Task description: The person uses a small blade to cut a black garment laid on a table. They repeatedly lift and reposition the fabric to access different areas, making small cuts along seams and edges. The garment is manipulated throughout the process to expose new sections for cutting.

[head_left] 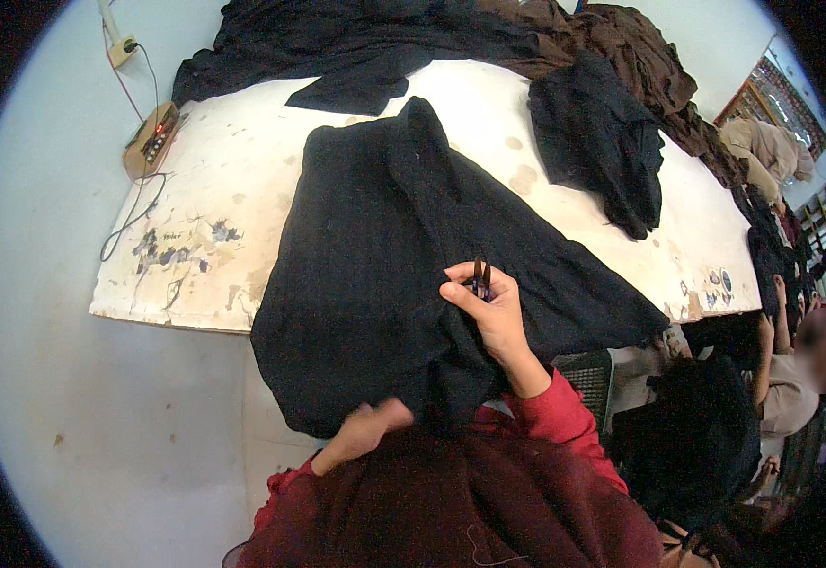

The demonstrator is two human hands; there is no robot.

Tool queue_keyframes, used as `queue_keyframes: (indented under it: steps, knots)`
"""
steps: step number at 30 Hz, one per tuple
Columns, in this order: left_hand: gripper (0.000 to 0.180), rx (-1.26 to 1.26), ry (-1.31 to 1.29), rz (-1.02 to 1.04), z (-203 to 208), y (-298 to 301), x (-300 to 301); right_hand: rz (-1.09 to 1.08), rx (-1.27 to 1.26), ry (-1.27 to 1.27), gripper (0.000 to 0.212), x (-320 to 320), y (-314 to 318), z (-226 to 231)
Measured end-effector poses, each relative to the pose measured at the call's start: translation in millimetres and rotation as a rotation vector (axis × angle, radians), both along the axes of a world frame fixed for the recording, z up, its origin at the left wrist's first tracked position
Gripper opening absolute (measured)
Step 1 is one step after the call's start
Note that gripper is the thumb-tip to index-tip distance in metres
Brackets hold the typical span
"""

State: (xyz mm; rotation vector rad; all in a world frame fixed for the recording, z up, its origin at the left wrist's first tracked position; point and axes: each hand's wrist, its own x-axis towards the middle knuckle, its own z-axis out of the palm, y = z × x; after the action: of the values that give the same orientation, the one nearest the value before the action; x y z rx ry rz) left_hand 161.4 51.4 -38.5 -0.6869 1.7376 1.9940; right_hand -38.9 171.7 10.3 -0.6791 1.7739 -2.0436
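Note:
A black cloth garment (356,246) is spread over the near part of the white table, its lower edge hanging off the front. Above its middle, my right hand (498,317) is closed around small dark thread snips (481,279), blades pointing away from me; the thumb and forefinger come together close to the cloth. My left hand (365,431) is at the garment's near lower edge, smeared by motion. Whether its fingers grip the cloth cannot be made out.
Bunched black cloth (597,142) lies to the right on the stained white table (233,133). Black fabric (356,38) and brown fabric (630,47) line the far edge. A wired box with red lights (152,140) sits at the left edge. Other people are at the right.

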Motion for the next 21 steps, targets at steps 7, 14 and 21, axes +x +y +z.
queue_keyframes:
  steps: [7, 14, 21]
  knots:
    - [0.046, 0.612, 0.417, 0.586, 50.4, 10.1, -82.7, -0.038, -0.139, 0.087, 0.027, 8.7, 3.2, -8.4]
    - [0.038, 0.521, 0.301, 0.621, 53.9, 1.3, -95.0, -0.031, -0.119, 0.117, 0.033, 12.1, 7.0, -5.6]
    - [0.037, 0.645, 0.426, 0.573, 35.9, 0.1, -90.1, 0.041, 0.089, 0.408, 0.032, -3.3, 4.4, 37.6]
